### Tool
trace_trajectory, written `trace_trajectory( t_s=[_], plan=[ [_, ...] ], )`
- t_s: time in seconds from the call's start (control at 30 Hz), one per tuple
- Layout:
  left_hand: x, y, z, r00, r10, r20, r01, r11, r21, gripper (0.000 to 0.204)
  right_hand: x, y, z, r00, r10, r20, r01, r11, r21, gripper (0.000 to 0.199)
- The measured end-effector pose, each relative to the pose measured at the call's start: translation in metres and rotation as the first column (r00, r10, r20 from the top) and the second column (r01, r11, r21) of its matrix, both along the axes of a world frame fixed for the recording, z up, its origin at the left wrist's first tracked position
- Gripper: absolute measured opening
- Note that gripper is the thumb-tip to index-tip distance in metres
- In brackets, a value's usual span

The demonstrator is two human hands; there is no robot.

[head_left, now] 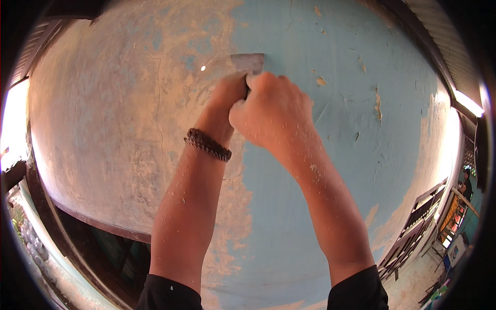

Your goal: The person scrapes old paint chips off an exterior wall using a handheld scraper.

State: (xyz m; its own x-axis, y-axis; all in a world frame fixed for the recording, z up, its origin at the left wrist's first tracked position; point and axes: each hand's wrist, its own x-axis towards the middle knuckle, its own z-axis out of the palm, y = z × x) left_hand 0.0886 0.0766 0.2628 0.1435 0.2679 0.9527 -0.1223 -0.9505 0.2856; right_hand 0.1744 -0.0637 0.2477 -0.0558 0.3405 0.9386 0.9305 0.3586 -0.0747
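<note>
A wide grey metal paint scraper (247,62) has its blade against the wall (351,170), at the border between blue paint and bare tan plaster. My left hand (231,89), below a dark braided bracelet (207,145), is closed just under the blade. Pressed against it, my right hand (274,107) is closed too, its fist at the lower end of the blade. Both hands hide the scraper's handle. Small paint flakes cling to both forearms.
Left of the scraper the plaster is mostly bare and cracked; on the right, blue paint remains with peeling chips (378,102). A dark opening (111,240) lies at lower left. Wooden slats (416,227) stand at lower right, with a person (466,184) farther off.
</note>
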Motion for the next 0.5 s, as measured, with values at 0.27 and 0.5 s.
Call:
trace_trajectory(
  t_s=[0.27,0.5],
  plan=[
    [-0.001,0.003,0.016,0.997,-0.066,-0.036,0.066,0.998,0.001,0.017,-0.001,-0.011,0.012,0.999,-0.025,0.021,0.027,0.988,-0.152,0.029],
    [0.001,0.000,0.036,0.991,-0.115,-0.064,0.116,0.993,0.006,0.015,-0.004,-0.018,0.026,0.999,-0.043,0.001,0.042,0.975,-0.219,0.037]
  ],
)
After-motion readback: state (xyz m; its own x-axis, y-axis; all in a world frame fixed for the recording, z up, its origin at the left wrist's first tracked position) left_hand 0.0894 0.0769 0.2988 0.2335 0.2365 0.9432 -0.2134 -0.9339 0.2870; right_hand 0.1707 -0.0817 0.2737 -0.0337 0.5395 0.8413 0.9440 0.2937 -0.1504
